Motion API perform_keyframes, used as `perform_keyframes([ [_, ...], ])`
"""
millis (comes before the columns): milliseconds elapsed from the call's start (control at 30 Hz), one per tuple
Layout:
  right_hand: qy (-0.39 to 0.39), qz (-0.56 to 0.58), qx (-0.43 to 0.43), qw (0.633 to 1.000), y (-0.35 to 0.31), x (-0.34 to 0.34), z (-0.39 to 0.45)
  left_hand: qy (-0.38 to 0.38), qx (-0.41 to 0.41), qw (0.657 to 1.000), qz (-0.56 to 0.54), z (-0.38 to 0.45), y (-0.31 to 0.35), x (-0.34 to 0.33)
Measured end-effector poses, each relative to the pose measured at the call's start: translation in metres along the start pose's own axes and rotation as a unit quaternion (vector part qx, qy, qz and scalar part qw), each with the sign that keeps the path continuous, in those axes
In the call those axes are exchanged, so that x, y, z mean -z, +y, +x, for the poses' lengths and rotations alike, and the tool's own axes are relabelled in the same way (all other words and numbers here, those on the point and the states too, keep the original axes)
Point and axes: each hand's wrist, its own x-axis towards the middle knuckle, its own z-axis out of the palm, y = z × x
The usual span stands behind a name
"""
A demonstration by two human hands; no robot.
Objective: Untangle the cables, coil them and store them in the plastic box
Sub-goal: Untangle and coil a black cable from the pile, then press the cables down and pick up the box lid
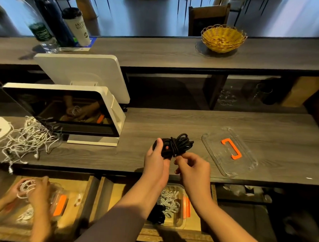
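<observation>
A black cable [179, 144], wound into a coil, is held above the grey counter. My left hand [154, 157] grips the coil's left side. My right hand [191, 164] pinches the cable's loose end just below the coil. Under my arms, in an open drawer, stands a clear plastic box [178, 221] with an orange clip, holding coiled white cables and a black one. The box's clear lid [217, 141] with an orange handle lies on the counter to the right. A tangled heap of white cables [28, 138] lies at the counter's left.
Another person's hands [33, 190] at lower left hold a white cable over a second clear box [58, 204]. A white screen [65, 110] stands at the left. A yellow basket [223, 39], a bottle and a cup sit on the upper shelf.
</observation>
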Motion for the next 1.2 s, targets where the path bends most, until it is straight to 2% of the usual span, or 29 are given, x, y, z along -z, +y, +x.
perform_keyframes([
  [100, 0.025, 0.102, -0.048, 0.993, 0.002, -0.003, 0.0, 0.001, -0.044, 0.997, 0.062, 0.003, -0.009, 0.005],
  [200, 0.015, 0.158, -0.093, 0.983, 0.007, 0.0, 0.001, 0.013, -0.098, 0.979, 0.177, 0.004, -0.009, 0.012],
  [300, -0.034, 0.141, -0.147, 0.979, 0.014, 0.006, 0.008, 0.005, -0.151, 0.953, 0.264, 0.006, -0.013, 0.03],
  [367, -0.081, 0.068, -0.183, 0.977, 0.024, 0.007, 0.015, -0.014, -0.161, 0.939, 0.303, 0.009, -0.021, 0.044],
  [433, -0.102, 0.043, -0.236, 0.966, 0.043, 0.007, 0.019, -0.039, -0.137, 0.926, 0.349, 0.013, -0.032, 0.061],
  [500, -0.085, 0.083, -0.302, 0.946, 0.069, 0.007, 0.015, -0.057, -0.097, 0.91, 0.398, 0.024, -0.049, 0.083],
  [633, -0.075, 0.085, -0.449, 0.886, 0.137, -0.001, -0.007, -0.081, 0.011, 0.865, 0.495, 0.05, -0.093, 0.139],
  [733, -0.074, 0.061, -0.525, 0.846, 0.186, -0.016, -0.024, -0.091, 0.059, 0.8, 0.59, 0.062, -0.12, 0.177],
  [833, -0.065, -0.011, -0.53, 0.846, 0.228, -0.034, -0.024, -0.09, 0.066, 0.721, 0.683, 0.079, -0.14, 0.198],
  [900, -0.061, -0.069, -0.515, 0.852, 0.246, -0.047, -0.018, -0.065, 0.059, 0.702, 0.706, 0.088, -0.151, 0.203],
  [967, -0.08, -0.132, -0.502, 0.851, 0.259, -0.06, -0.012, -0.033, 0.04, 0.7, 0.713, 0.095, -0.16, 0.205],
  [1033, -0.105, -0.192, -0.489, 0.844, 0.265, -0.068, -0.006, -0.026, 0.008, 0.675, 0.737, 0.101, -0.17, 0.208],
  [1133, -0.159, -0.252, -0.453, 0.84, 0.277, -0.072, 0.002, -0.068, -0.034, 0.6, 0.796, 0.107, -0.183, 0.208],
  [1200, -0.226, -0.341, -0.398, 0.821, 0.275, -0.07, 0.005, -0.106, -0.043, 0.545, 0.831, 0.111, -0.188, 0.21],
])
